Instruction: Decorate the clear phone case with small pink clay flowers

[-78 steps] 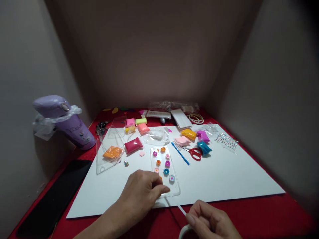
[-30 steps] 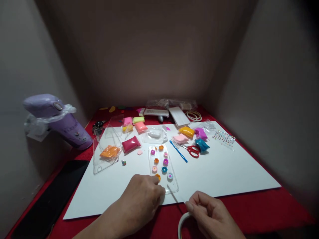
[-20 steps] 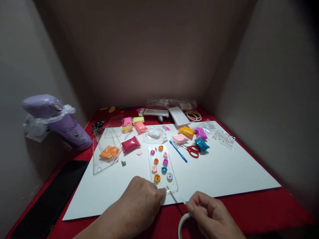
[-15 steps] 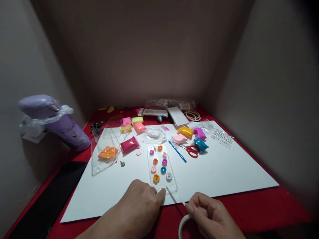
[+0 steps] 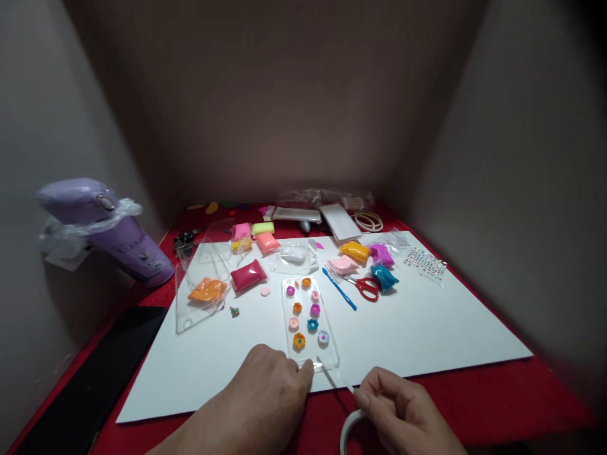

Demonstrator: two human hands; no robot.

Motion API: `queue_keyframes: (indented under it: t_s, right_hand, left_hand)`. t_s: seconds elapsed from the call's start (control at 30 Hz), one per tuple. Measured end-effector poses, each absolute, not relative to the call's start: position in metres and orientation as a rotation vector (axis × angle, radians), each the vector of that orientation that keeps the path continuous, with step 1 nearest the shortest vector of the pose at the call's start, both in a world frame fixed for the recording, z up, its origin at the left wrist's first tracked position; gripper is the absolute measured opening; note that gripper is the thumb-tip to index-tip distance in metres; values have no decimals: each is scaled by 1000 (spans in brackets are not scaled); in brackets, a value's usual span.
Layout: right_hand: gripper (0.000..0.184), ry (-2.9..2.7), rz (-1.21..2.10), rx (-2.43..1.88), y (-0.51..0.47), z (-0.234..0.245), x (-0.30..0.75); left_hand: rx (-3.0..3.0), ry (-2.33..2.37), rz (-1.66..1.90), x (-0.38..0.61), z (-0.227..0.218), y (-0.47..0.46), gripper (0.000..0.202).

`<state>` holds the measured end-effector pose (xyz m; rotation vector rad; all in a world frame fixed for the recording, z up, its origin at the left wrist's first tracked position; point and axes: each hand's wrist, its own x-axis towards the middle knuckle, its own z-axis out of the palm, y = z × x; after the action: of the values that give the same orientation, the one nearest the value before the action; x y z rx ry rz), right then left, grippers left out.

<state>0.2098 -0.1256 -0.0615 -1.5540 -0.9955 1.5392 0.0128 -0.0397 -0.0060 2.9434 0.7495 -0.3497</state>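
Note:
A clear phone case lies on the white board, dotted with several small clay flowers. My left hand rests curled at the case's near end, fingertips pressing on its bottom edge. My right hand is closed on a white tape roll at the table's front edge. A thin strip of tape stretches from the roll up to the case's near right corner.
Coloured clay packets sit behind the case with red scissors, a blue tool and a gem sticker sheet. A second clear case holds orange clay. A purple bottle leans at the left; a black mat lies below it.
My left hand slid back toward me off the case, uncovering the orange flower near its end. My right hand drew the tape roll slightly back, and the strip still reaches the case.

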Motion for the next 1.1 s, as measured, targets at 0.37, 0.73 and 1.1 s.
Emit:
queue_keyframes:
  t_s: [0.37, 0.73, 1.1]
  right_hand:
    - [55, -921, 1444, -1568, -125, -55, 202]
    - [54, -914, 1431, -1551, -126, -57, 202]
    - [52, -980, 1473, -1573, -127, -60, 206]
  left_hand:
    - [2943, 776, -164, 11, -13, -41, 22]
    - [2935, 820, -211, 14, -10, -38, 24]
    - [3039, 938, -36, 11, -18, -36, 23]
